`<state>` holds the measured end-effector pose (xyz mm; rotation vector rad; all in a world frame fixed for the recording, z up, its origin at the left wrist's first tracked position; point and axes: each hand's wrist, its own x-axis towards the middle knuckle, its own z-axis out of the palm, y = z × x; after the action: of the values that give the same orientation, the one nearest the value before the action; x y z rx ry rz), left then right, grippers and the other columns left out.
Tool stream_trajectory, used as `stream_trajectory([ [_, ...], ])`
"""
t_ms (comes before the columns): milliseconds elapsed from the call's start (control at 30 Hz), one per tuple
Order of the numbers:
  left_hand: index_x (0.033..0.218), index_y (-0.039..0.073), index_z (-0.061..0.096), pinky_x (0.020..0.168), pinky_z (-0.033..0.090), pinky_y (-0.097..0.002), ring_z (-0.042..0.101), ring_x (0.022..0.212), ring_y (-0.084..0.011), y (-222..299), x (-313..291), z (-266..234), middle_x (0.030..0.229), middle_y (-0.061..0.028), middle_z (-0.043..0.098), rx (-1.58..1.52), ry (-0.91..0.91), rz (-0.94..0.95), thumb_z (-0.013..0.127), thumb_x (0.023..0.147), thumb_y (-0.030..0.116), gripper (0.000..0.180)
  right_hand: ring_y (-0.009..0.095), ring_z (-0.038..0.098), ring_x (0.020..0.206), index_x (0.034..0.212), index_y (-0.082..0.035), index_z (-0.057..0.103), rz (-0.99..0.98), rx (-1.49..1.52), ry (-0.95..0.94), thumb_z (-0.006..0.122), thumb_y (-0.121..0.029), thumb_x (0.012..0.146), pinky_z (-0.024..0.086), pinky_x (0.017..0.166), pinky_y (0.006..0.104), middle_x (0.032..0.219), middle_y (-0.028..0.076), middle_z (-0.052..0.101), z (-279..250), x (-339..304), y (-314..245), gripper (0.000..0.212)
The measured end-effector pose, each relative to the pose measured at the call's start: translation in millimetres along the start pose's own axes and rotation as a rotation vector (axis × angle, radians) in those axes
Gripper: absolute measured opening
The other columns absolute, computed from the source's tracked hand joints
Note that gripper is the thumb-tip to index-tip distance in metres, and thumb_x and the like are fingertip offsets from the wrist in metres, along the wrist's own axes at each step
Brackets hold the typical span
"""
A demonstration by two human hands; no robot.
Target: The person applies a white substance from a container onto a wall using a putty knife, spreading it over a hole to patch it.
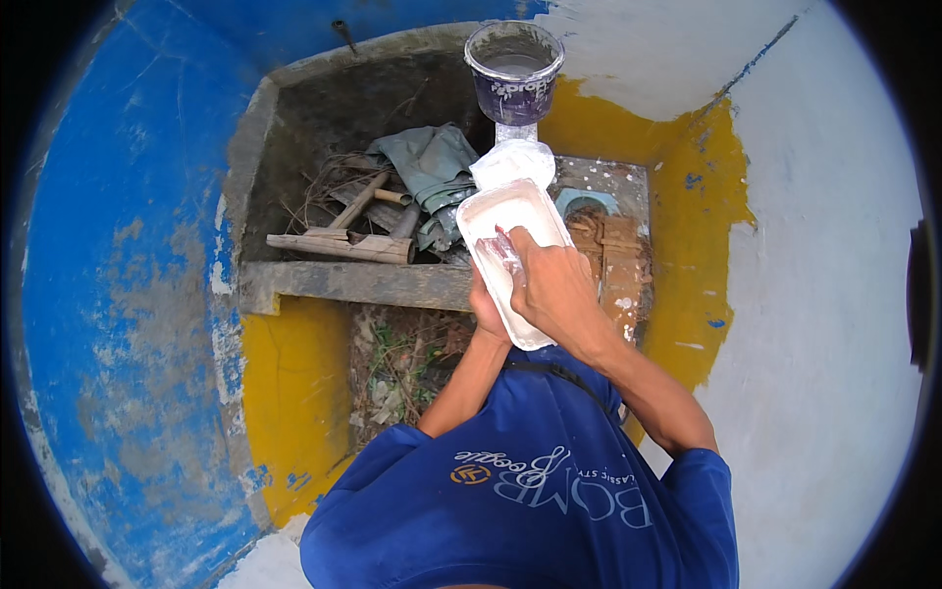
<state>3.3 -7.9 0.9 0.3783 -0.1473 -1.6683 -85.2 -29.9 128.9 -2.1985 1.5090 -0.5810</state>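
A white rectangular paint tray (531, 341) with white paint in it is held out in front of my body. My left hand (486, 306) grips its left side from below, its fingers partly hidden beneath the tray. Over the tray, my right hand (557, 287) is closed on what looks like a paintbrush (497, 251), reddish and smeared with white. The brush rests inside the tray against the paint, toward its left side. Just beyond the tray's far end is a crumpled white plastic sheet (514, 164).
A dark paint bucket (514, 93) stands past the tray. A concrete ledge (378, 287) lies at left, with bamboo pieces (343, 245) and a grey-green cloth (427, 162). Broken bricks (613, 260) sit at right. Blue (108, 245), yellow (702, 196) and white walls (824, 344) surround me.
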Motion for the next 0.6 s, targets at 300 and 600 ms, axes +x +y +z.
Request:
stream_trajectory([
  [300,0.146,0.010,0.030,0.109,0.034,-0.0431,0.044,0.129,-0.0276,1,4,-7,0.143,-0.0108,0.042,-0.074,-0.054,-0.049,0.031,0.096,0.043,0.060,0.043,0.061,0.059,0.099,0.003,0.054,0.030,0.023,0.019,0.055,-0.004,0.075,0.048,0.058,0.0518,0.060,0.026,0.059,3,-3,7,0.025],
  [600,0.145,0.011,0.032,0.112,0.029,-0.0437,0.040,0.132,-0.0271,-2,3,-11,0.145,-0.0085,0.041,-0.123,-0.104,-0.068,0.031,0.098,0.051,0.062,0.046,0.060,0.063,0.105,0.002,0.053,0.143,0.052,-0.020,0.056,-0.005,0.073,0.047,0.063,0.0545,0.064,0.028,0.059,1,0,6,0.033],
])
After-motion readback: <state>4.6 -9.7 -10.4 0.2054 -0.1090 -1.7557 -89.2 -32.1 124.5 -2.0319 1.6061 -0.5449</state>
